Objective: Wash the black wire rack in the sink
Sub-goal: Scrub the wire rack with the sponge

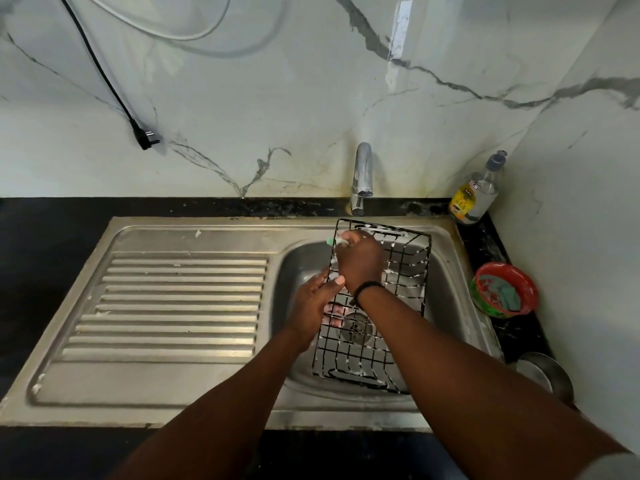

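Right now your 2 hands are both on the black wire rack (372,306), which sits tilted in the sink (301,258) basin, its far end raised against the back rim under the tap (362,178) and its near end low toward you. White suds cling to many of the wires. Your left hand (313,303) grips the rack's left edge, thumb over the top wire and fingers curled beneath (you can see their tips through the grid, near the drain (356,325)). Your right hand (360,261) is closed around a small scrubber (337,240), green and white at the tip that shows, pressed against the upper left part of the rack; a dark band circles that wrist. No water is visible coming from the tap. On the counter at the right stand a soap bottle (474,195) in the corner and a red bowl (504,289) with a greenish pad inside it. A black plug (145,136) hangs against the marble wall at the left.
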